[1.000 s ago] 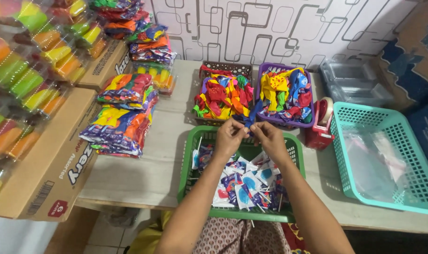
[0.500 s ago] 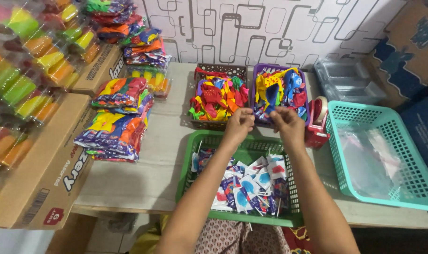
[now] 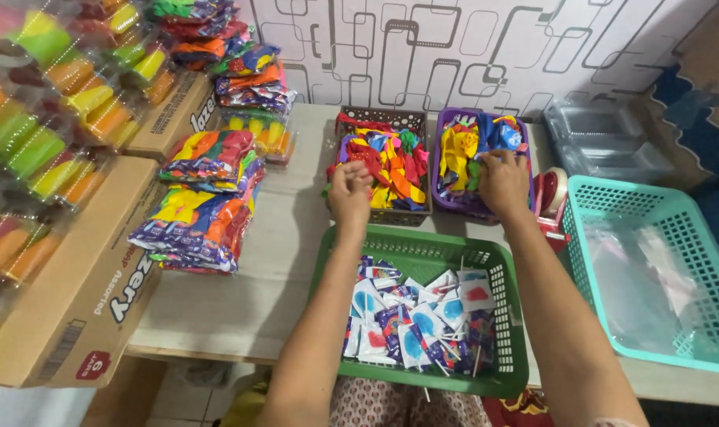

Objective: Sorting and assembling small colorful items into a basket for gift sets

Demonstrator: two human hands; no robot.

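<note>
1. Reaching apart now, both hands have left the spot above the green basket where they met a second ago.
2. Left hand, loosely curled, hovers at the brown basket of balloons, behind the green one.
3. Right hand, fingers bent, presses into the purple basket beside it; whether it pinches a balloon, I cannot tell.
4. Wrapped lollipops fill the green basket; a teal basket sits right, balloon packs left.
</note>
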